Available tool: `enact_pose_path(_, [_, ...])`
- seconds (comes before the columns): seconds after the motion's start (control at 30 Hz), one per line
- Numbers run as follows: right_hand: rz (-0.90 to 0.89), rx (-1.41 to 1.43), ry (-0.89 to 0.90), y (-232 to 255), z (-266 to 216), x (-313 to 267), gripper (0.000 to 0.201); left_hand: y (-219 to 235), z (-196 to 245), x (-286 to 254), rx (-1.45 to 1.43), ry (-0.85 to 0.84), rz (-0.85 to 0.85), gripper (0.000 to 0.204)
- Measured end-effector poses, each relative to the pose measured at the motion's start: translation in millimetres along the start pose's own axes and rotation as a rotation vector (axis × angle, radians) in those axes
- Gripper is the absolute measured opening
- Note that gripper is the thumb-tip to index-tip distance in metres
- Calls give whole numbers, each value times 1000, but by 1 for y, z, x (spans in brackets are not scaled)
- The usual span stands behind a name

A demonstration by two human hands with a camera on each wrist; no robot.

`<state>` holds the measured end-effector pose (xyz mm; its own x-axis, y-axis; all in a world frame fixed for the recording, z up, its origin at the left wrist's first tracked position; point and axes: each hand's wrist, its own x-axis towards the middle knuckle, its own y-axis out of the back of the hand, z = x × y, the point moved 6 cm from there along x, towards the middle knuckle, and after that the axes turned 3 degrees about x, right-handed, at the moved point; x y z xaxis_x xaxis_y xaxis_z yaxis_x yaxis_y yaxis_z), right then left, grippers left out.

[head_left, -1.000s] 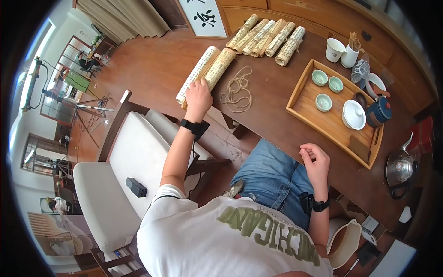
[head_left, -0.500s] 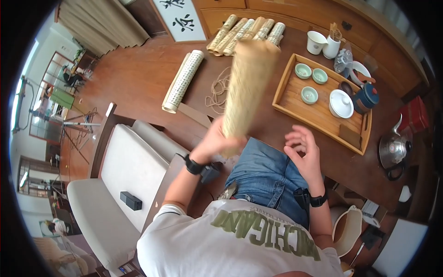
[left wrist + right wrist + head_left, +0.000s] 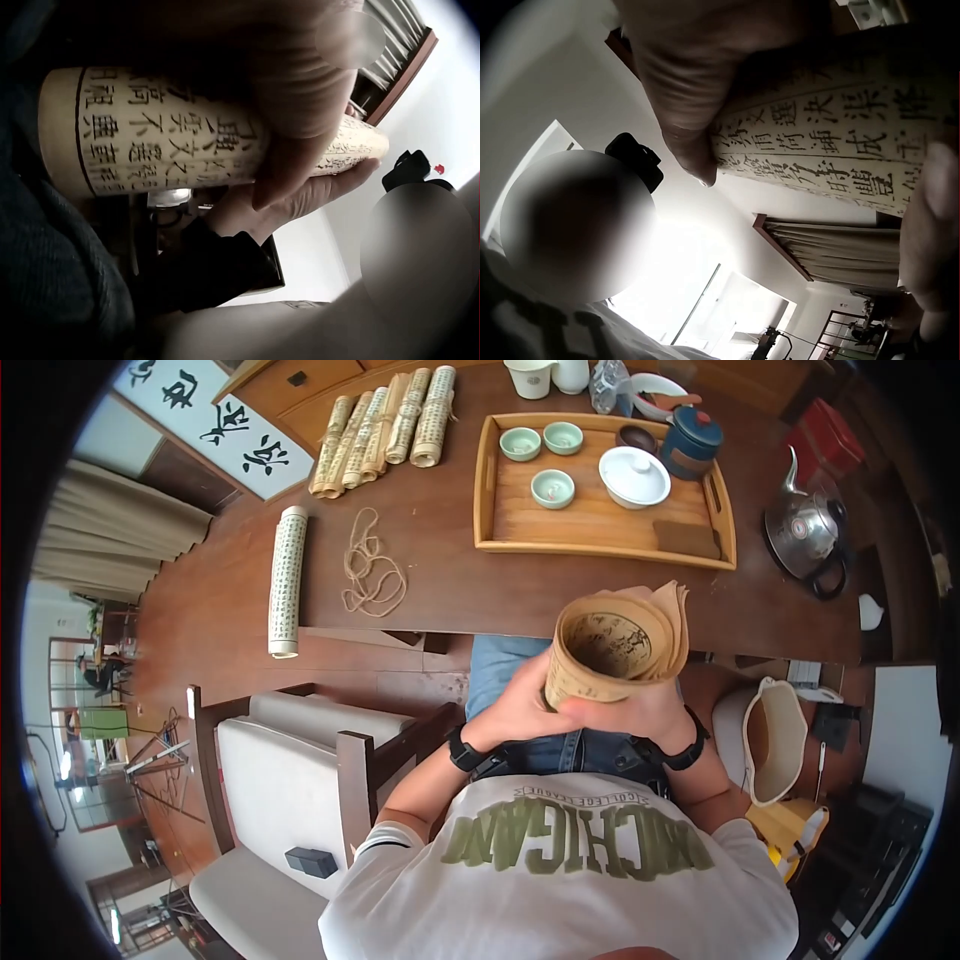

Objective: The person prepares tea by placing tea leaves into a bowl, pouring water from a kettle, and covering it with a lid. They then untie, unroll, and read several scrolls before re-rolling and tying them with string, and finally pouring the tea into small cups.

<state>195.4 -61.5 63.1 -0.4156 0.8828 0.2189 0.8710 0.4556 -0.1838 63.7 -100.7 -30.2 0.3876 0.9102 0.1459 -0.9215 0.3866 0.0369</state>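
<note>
Both hands hold a rolled paper scroll point(image 3: 620, 635) over the lap, its open end facing up toward the head camera. My left hand point(image 3: 520, 705) grips it from the left and my right hand point(image 3: 645, 715) from the right. Dark printed characters cover the scroll point(image 3: 150, 135) in the left wrist view, with the left thumb laid along it. In the right wrist view the right hand point(image 3: 694, 90) curls over the same roll. Another scroll point(image 3: 288, 580) lies at the table's left edge, beside a loose tangle of string point(image 3: 372, 575).
Several scrolls point(image 3: 385, 430) lie side by side at the table's back left. A wooden tray point(image 3: 485, 485) carries green cups, a white lidded bowl point(image 3: 634, 477) and a dark blue pot point(image 3: 692, 442). A steel kettle point(image 3: 805, 530) stands right. A pale-cushioned chair point(image 3: 290, 780) is at left.
My left hand has lifted one scroll from the table's left edge and brought it right, over the lap. The right hand has come up and taken hold too. The head view has turned right.
</note>
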Motion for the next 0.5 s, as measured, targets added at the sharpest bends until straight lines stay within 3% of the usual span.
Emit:
enact_pose_path(0.07, [83,-169,76,-1,2,-3,83,2,10,-1,83,-70,49,82])
enact_pose_path(0.17, [-26,-271,364,-20,-9,-4,83,6,29,2,39,-86,-13,69])
enact_pose_path(0.2, [-136,-198,397,-22,-6,0,83,6,34,5,-4,-76,-58,64])
enact_pose_path(0.3, [-220,-58,372,-22,-8,-1,81,-4,-6,-1,-44,-65,-111,61])
enact_pose_path(0.4, [-428,-24,263,-26,0,-2,77,-27,-16,-3,153,-164,224,60])
enact_pose_path(0.5, [-481,-25,200,-38,-7,-4,74,-9,-41,0,-190,-166,-481,69])
